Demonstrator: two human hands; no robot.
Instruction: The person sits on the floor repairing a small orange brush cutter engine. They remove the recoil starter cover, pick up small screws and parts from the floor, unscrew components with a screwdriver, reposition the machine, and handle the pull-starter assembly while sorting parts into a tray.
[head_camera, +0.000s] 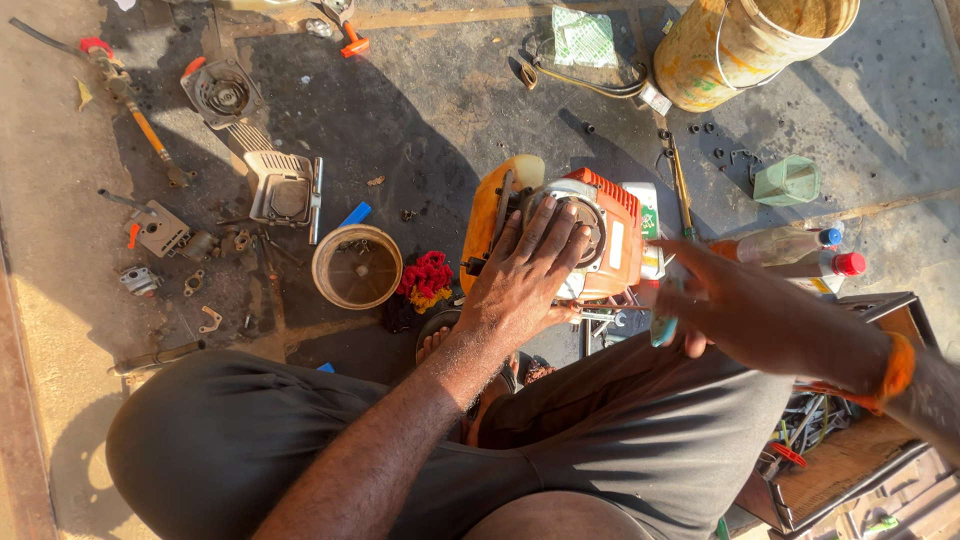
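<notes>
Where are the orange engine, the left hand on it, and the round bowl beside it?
Orange engine (620, 235): head view, on its orange cover.
Left hand (525, 275): head view, back of the hand.
Round bowl (357, 266): head view, on its inside.

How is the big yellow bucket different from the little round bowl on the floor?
The yellow bucket is taller and paint-streaked; the round bowl is low and plain cream. The bucket lies far from the left hand, at the top edge; the bowl sits closer beside it. Both are round and open-topped.

Scene was lit by strong, warm sunlight; a large hard shadow was cast across the floor (400, 130). Right hand (700, 300) was motion-blurred; edges were slightly bent, wide-angle.
</notes>
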